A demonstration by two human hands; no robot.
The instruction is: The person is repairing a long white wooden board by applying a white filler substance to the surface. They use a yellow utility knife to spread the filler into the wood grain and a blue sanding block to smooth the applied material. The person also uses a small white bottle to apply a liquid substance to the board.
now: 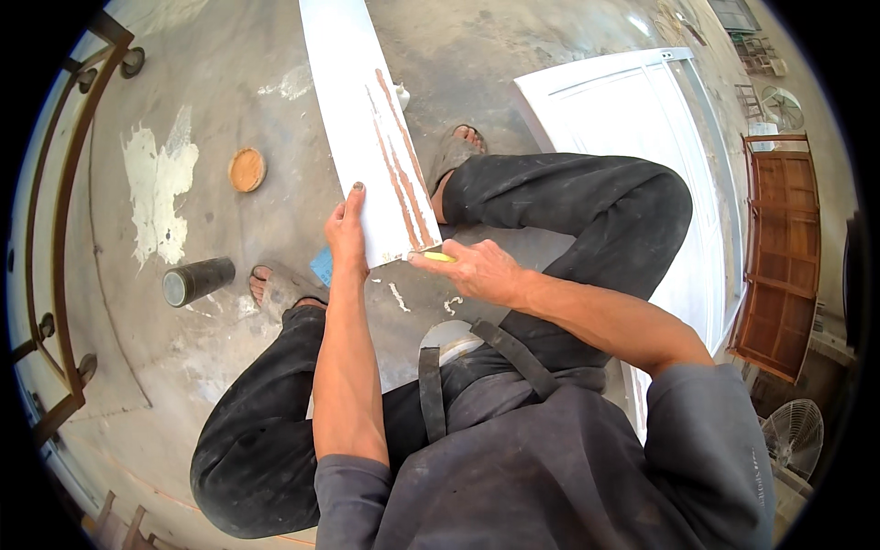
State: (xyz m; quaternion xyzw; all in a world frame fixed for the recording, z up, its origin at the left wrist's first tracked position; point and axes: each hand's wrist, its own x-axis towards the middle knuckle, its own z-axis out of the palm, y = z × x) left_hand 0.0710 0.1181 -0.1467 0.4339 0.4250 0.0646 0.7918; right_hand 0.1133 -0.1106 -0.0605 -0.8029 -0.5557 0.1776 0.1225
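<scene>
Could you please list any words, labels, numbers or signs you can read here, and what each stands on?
No text is legible.
Grey sleeve of the right arm: a strip of pale lettering, too small and blurred to read.
Blue piece beside the left hand: no print can be made out.
White board, yellow tool in the right hand, dark cylinder: no lettering visible.

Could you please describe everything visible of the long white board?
The white board looks smooth and painted, with brown streaks running lengthwise toward its right edge. It extends away, far end out of frame. The left hand grips its left edge; the right hand holds a yellow tool at its near end.
</scene>
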